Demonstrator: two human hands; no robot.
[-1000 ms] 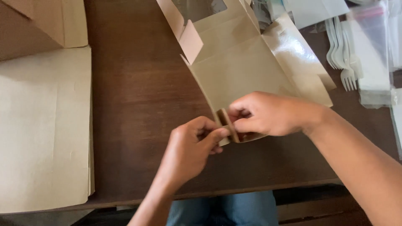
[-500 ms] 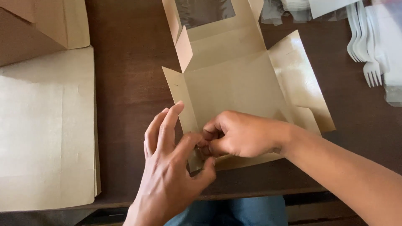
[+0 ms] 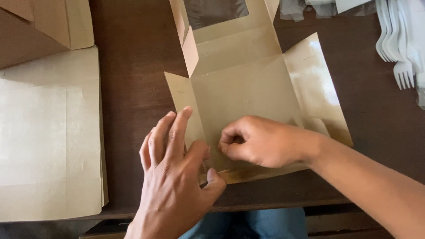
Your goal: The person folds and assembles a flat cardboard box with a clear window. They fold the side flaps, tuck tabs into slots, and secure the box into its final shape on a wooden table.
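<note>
Where hands (image 3: 212, 163) pinch, box blank's (image 3: 248, 97) near edge

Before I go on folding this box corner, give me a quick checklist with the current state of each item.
1. Box blank lies flat on the table: ok.
2. Left hand presses the near-left flap: ok.
3. Right hand pinches at the near edge: ok; whether the tab is seated, cannot tell.
4. Right flap is spread out, not raised: ok.
5. Window lid is free of the hands: ok.
6. Forks and the stack of blanks lie apart from the box blank: ok.
</note>
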